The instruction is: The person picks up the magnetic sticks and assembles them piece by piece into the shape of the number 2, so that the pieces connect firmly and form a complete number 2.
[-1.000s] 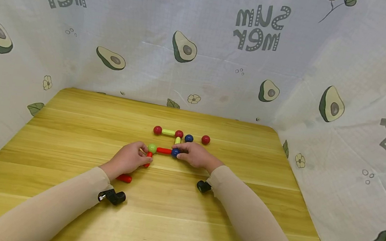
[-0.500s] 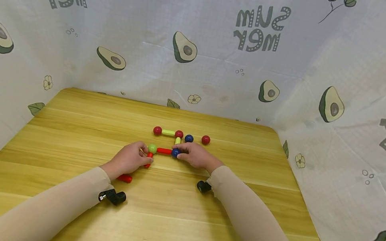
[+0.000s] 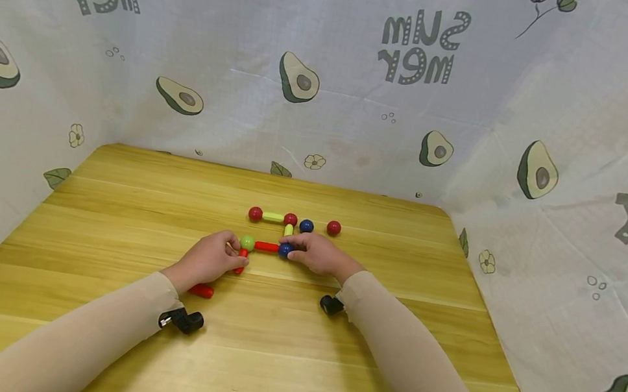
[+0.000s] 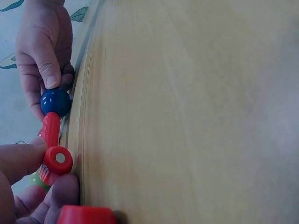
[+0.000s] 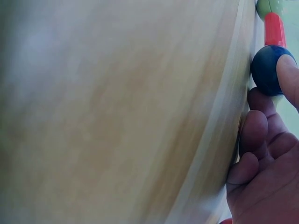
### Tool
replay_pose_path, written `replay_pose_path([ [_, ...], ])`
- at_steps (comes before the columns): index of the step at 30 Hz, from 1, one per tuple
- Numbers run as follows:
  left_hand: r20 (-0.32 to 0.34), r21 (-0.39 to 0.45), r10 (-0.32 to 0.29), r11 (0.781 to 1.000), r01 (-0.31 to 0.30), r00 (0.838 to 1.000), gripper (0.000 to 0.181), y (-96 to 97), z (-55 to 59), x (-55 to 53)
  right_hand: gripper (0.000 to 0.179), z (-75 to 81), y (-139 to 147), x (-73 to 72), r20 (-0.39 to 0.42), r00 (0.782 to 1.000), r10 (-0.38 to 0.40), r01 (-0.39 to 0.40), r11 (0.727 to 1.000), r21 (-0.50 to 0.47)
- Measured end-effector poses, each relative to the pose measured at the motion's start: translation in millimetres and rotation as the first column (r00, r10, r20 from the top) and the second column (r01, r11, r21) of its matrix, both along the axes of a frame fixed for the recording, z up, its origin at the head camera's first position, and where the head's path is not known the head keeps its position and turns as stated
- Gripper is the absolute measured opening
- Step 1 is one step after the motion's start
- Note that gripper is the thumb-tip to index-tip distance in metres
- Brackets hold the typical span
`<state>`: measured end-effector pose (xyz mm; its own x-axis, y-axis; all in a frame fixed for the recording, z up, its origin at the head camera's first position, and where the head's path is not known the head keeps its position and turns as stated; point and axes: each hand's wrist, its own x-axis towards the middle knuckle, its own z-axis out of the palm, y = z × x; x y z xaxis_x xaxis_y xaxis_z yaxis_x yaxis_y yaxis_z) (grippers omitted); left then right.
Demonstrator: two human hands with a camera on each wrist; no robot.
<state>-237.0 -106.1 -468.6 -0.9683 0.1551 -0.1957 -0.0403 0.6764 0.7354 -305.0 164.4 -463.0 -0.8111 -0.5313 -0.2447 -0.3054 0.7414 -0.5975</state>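
My left hand [image 3: 207,260] pinches a red magnetic rod [image 4: 60,157] that points toward me from a green ball [image 3: 247,243]. Its thumb and fingers lie on either side of the rod, close by the ball. A second red rod [image 3: 267,247] joins the green ball to a blue ball [image 5: 268,70]. That blue ball is held between the thumb and fingers of my right hand [image 3: 317,253]. Behind it, a yellow rod [image 3: 289,230] runs to a red ball [image 3: 290,219], and another yellow rod [image 3: 273,217] links this to a red ball [image 3: 255,214] at its left.
A separate blue ball [image 3: 306,226] sits just behind my right hand, and a lone red ball [image 3: 333,228] lies farther right. One loose red rod [image 3: 202,290] is partly hidden under my left wrist. Printed cloth [image 3: 346,128] surrounds the wooden table [image 3: 270,360] at the back and sides.
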Motion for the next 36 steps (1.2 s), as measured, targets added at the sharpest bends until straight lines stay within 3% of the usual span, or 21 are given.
replay_pose_path([
  [17,-0.001,0.0,-0.008,1.0,0.008,1.0,0.037,-0.9,-1.1,-0.2,0.04,-0.8,-0.5,0.6,-0.009,1.0,-0.003,0.003,1.0,0.022],
  [36,0.017,0.022,0.001,1.0,-0.001,1.0,0.035,-0.1,-1.2,-2.5,0.043,1.6,5.1,-0.7,-0.008,1.0,0.001,-0.002,1.0,-0.016],
])
